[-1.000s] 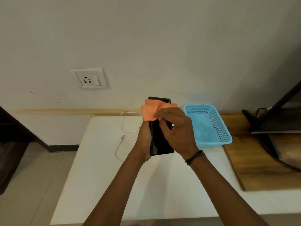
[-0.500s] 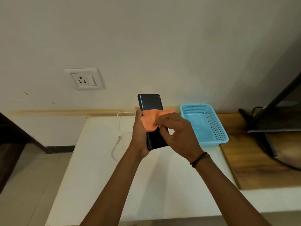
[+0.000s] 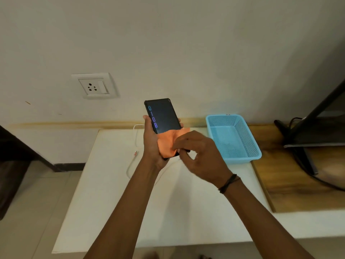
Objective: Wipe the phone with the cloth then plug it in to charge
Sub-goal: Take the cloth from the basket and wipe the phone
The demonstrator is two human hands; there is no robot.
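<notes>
The phone (image 3: 162,116) is gripped upright above the white table (image 3: 115,193) by the left hand (image 3: 152,144), screen lit. An orange cloth (image 3: 168,144) is pinched against its lower end by the right hand (image 3: 197,156), and the charging cable (image 3: 134,157) is left lying on the table.

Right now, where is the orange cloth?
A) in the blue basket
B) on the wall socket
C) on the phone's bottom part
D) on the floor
C: the orange cloth covers the lower end of the phone, held there by the right hand.
</notes>
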